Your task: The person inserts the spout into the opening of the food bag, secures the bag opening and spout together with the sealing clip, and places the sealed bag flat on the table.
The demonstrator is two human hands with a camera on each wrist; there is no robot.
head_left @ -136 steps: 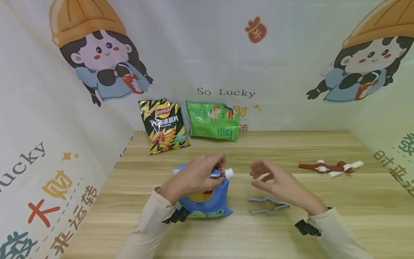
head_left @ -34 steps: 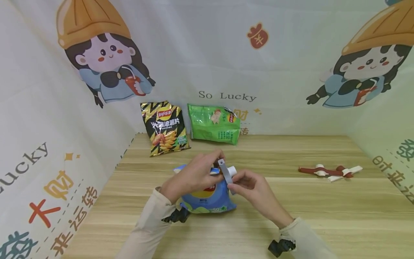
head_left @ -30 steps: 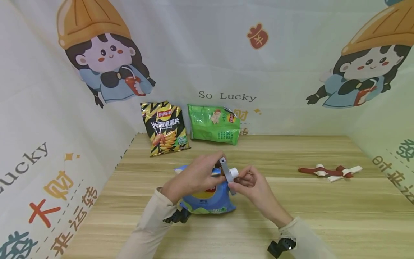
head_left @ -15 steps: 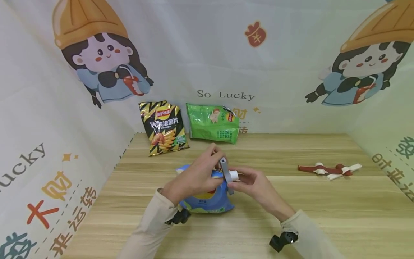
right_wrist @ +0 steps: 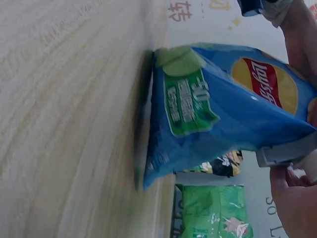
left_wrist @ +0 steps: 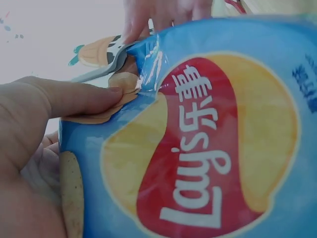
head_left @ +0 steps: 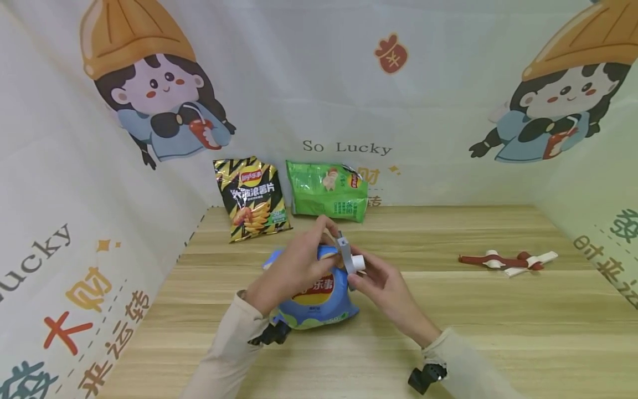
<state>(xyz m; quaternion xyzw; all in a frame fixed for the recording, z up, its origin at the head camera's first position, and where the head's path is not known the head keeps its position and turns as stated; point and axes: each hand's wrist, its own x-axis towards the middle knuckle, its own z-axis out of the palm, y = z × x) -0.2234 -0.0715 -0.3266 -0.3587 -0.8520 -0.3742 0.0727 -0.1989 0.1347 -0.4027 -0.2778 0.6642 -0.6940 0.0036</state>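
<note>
A blue Lay's chip bag stands on the table in the head view, its top edge gathered. My left hand pinches that top edge, with the thumb on the front in the left wrist view. My right hand holds a grey bag clip across the bag's upper right edge. A white cap sticks out beside the clip, near the right fingers. In the right wrist view the grey clip lies along the bag's edge by the thumb. The clip's far arm is mostly hidden; I cannot tell whether it is fastened.
At the back, a black-and-yellow chip bag and a green chip bag lean against the printed cloth. Dark red and white clips lie on the wooden table at the right.
My right hand has picked the grey clip up from the table and brought it to the bag's edge. Lately the bag's top and the clip have shifted slightly left, uncovering more of the logo.
</note>
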